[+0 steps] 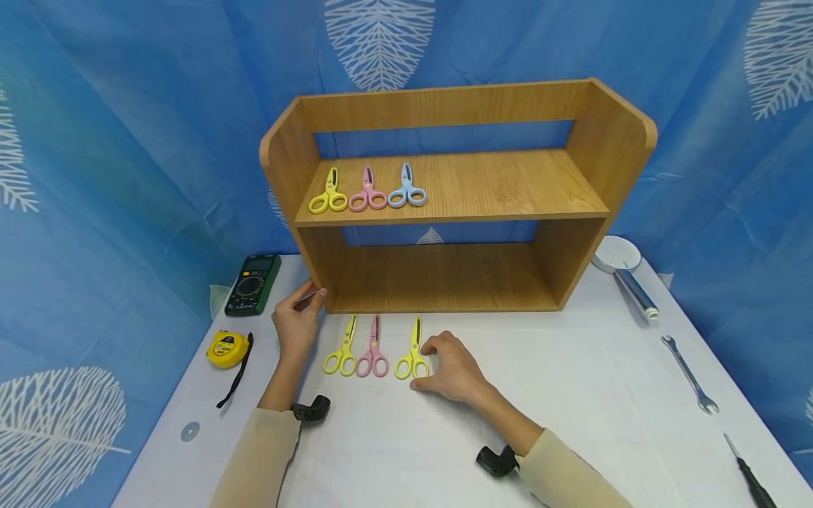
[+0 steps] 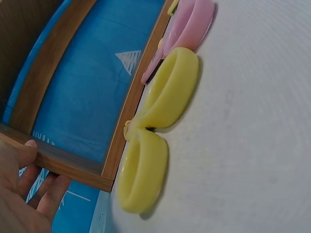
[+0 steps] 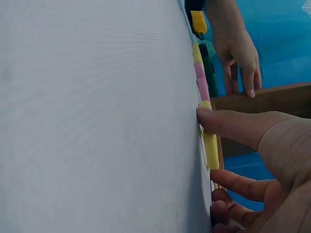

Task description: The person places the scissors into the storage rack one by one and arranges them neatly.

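Wooden shelf (image 1: pixel 508 185): light brown, two tiers, rounded upper side corners, open gaps at back; standing upright. Yellow scissors (image 1: pixel 414 350), rightmost in front of shelf: two loop handles, dark stripe along blades, blades together; lying flat, tips just beside shelf's lower front edge, left of its middle, loops pointing away.

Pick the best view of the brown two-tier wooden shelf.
Head: both tiers of the wooden shelf fit in frame. Left wrist: one end only, gripped by the left hand. Right wrist: fragments behind the right hand.
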Available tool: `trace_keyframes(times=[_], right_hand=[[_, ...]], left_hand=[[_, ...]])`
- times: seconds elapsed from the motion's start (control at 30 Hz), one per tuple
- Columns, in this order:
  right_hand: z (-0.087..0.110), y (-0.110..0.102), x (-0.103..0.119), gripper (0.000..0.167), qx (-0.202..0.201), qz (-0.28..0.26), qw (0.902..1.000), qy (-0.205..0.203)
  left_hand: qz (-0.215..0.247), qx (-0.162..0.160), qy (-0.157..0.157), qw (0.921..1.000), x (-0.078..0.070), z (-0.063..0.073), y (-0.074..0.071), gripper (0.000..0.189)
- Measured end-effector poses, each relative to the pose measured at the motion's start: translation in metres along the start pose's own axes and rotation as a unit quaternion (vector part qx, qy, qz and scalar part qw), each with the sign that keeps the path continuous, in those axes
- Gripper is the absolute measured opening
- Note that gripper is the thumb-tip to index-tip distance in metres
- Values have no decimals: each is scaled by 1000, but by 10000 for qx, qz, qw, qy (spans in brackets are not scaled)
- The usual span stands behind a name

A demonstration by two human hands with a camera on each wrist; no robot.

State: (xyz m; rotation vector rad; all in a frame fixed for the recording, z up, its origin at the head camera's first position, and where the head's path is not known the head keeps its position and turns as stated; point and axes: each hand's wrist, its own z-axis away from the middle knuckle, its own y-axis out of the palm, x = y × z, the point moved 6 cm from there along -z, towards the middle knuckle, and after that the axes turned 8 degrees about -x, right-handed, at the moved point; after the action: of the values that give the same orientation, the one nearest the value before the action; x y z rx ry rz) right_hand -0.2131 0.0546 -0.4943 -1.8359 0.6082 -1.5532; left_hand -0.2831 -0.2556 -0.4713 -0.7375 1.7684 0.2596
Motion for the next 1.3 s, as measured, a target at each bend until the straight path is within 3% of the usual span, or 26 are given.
trace_keyframes(times=[0.17, 0.33, 0.53, 0.77, 0.97, 1.13, 1.3], right_hand=[[0, -2, 2, 39, -113, -68, 9999, 96], [0, -11, 2, 33, -162, -706, 9970, 273], [5, -34, 12, 34, -314, -1234, 9917, 201], [16, -96, 48, 40, -371, -1526, 9874, -193], [11, -167, 82, 38, -880, -1596, 9809, -683], [-16, -215, 97, 43, -1406, -1202, 9795, -791], [-60, -241, 98, 47, -1642, -913, 9809, -501]], left_hand=[[21, -42, 88, 10000, -1, 0, 0, 41], [-34, -52, 160, 9999, -1, 0, 0, 41], [57, -46, 99, 9999, 0, 0, 0, 41], [-58, -28, 86, 9999, -1, 1, -1, 41], [-25, -48, 97, 9999, -2, 1, -1, 41], [39, -70, 113, 9999, -2, 0, 0, 41], [45, -70, 137, 9999, -1, 1, 0, 41]])
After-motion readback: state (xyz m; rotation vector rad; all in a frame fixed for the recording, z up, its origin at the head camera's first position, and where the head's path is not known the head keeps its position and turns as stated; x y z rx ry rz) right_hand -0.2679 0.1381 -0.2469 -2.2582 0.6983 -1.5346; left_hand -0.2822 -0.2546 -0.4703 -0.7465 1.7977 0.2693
